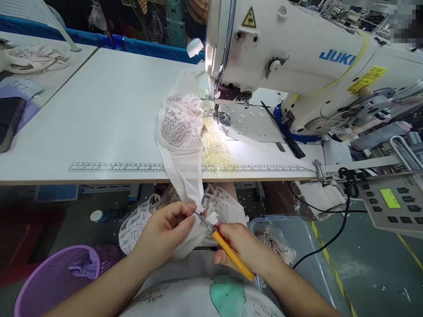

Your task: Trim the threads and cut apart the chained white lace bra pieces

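A white lace bra [183, 121] lies partly on the sewing table, its band hanging over the front edge down to my hands. My left hand [167, 229] pinches the end of that band between thumb and fingers. In my right hand [239, 246] is a pair of yellow-handled thread snips [231, 255]; their metal tip points up and left, touching or nearly touching the band beside my left fingertips. Whether the blades are apart cannot be made out. More white lace pieces [228, 204] rest on my lap beneath both hands.
A JUKI sewing machine [297, 48] stands at the right, with a black-handled tool [287, 136] beside it. A control panel [393, 202] juts out at right. Below are a purple basket [42, 268] and a clear plastic bin [310, 251]. A phone [9, 121] lies far left.
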Available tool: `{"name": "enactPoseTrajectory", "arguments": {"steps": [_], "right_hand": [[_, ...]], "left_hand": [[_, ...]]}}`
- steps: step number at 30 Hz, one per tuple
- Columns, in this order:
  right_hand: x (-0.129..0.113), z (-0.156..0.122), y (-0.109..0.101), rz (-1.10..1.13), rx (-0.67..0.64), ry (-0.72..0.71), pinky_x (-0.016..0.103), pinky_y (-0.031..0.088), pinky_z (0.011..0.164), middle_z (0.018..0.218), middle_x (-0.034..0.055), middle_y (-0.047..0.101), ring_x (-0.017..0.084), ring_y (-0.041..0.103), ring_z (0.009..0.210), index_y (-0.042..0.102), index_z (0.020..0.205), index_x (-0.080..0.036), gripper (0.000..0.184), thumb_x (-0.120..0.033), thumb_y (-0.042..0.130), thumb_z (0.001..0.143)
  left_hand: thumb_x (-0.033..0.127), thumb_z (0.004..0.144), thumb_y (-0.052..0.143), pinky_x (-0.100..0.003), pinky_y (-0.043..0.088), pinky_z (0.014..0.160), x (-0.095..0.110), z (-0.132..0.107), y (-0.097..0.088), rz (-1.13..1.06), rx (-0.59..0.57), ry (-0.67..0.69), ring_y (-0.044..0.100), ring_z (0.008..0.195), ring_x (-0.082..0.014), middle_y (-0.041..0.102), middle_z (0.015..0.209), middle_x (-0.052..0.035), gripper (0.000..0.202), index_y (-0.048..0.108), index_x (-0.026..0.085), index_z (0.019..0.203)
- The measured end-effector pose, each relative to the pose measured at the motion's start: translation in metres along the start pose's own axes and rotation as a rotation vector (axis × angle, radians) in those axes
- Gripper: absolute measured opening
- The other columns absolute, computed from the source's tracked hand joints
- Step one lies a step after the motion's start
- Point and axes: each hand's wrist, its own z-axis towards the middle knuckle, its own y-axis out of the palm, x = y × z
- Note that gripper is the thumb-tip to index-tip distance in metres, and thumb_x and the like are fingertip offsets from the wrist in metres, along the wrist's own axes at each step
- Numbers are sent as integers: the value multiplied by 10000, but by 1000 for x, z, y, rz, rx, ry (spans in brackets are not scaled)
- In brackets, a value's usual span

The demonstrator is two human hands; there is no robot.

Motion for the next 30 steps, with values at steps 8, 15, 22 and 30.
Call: {"name": "enactPoseTrajectory", "arguments": {"steps": [8,15,22,30], "right_hand": [[-2,-5,-10,133,441,-240,257,386,535,671,-4,493,133,437,581,465,722,-200,382,-533,645,673],[-21,7,-4,191,373,-251,246,432,528,699,11,524,130,482,593,451,726,-200,139,-260,577,721],[-2,-4,-14,124,488,-242,229,414,511,690,-9,493,117,457,582,465,753,-203,96,-176,552,721],[19,-37,-38,103,575,-123,236,417,504,749,6,518,118,472,575,476,828,-219,88,-190,549,788]], "left_hand": [[203,790,512,-246,472,636,-5,-3,0,371,-106,353,586,754,-166,594,822,-46,138,611,192,694],[162,839,453,-179,408,494,-10,-2,11,502,-197,481,534,622,-101,555,822,-16,158,590,198,769],[217,882,344,-267,424,636,-12,7,-20,948,-338,483,576,708,-171,618,784,-18,228,570,201,855],[248,916,327,-328,365,787,-8,11,-65,1190,-417,456,570,760,-188,629,793,-20,286,604,200,861]]}}
